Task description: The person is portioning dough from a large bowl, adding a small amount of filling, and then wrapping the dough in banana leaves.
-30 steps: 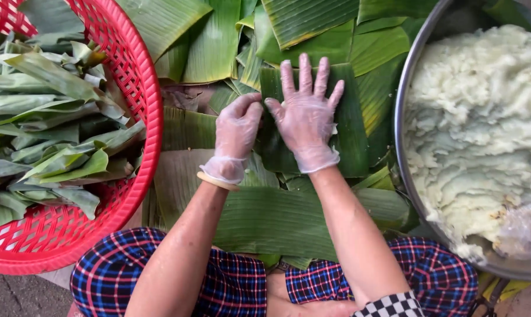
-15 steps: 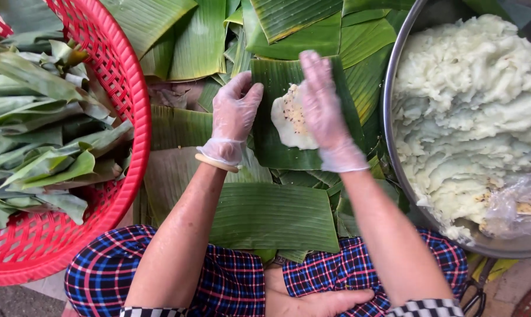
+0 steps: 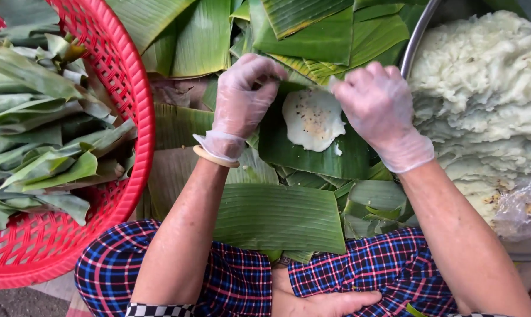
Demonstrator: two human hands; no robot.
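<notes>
A flat white dough patty speckled with dark seeds lies on a dark green banana leaf piece. Both my hands wear clear plastic gloves. My left hand pinches the leaf's far left edge, and my right hand pinches its far right edge. The two hands sit at either side of the patty, lifting the leaf's far edge toward me. A pale bangle sits on my left wrist.
A red plastic basket at the left holds several folded leaf parcels. A large metal bowl of pale dough stands at the right. More banana leaves cover the surface and my lap; a plastic bag lies by the bowl.
My hands were pressing flat on the leaf; they then uncovered the dough patty, and now both have moved to the leaf's far edge and closed on it.
</notes>
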